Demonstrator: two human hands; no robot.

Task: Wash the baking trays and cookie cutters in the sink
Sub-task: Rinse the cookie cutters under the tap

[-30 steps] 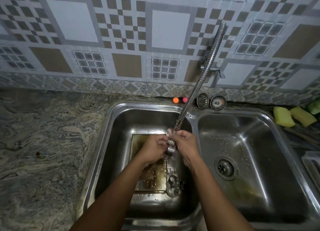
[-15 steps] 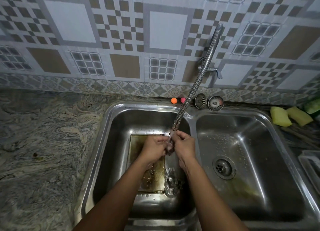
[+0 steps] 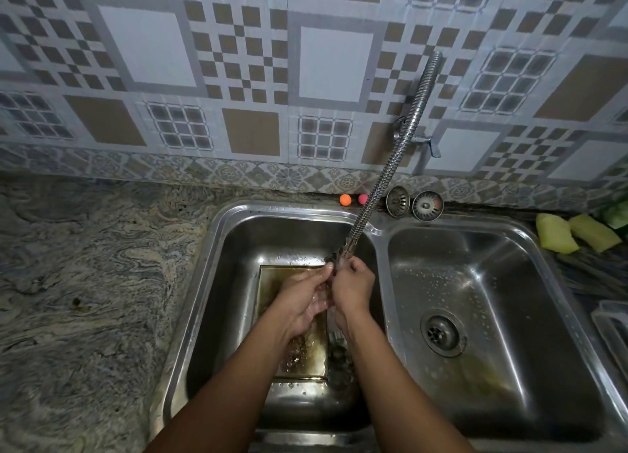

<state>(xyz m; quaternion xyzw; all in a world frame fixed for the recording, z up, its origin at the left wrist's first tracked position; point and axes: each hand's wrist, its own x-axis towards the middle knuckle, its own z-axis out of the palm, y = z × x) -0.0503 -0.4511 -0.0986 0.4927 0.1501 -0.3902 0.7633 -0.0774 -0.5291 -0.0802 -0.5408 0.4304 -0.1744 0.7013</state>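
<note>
A stained, brown-gold baking tray (image 3: 268,282) lies flat in the left basin of the steel sink (image 3: 217,282). Several metal cookie cutters (image 3: 337,352) sit in the water by the tray's right edge. My two hands meet under the tip of the flexible faucet hose (image 3: 373,194), where water runs over them. My left hand (image 3: 302,299) has fairly straight, wet fingers pressed against my right hand (image 3: 353,284). The right hand's fingers curl round a small cookie cutter that is almost fully hidden between the hands.
The right basin (image 3: 492,282) holds only its drain (image 3: 441,333). Two strainer plugs (image 3: 413,202) and two small coloured balls (image 3: 353,199) lie behind the sink. Yellow sponges (image 3: 574,233) sit on the right counter, a rack edge (image 3: 611,330) at far right. A marble counter (image 3: 85,282) spreads left.
My hands rose closer to the faucet tip and closed together. The cutter seen plainly between them a second ago is now almost covered.
</note>
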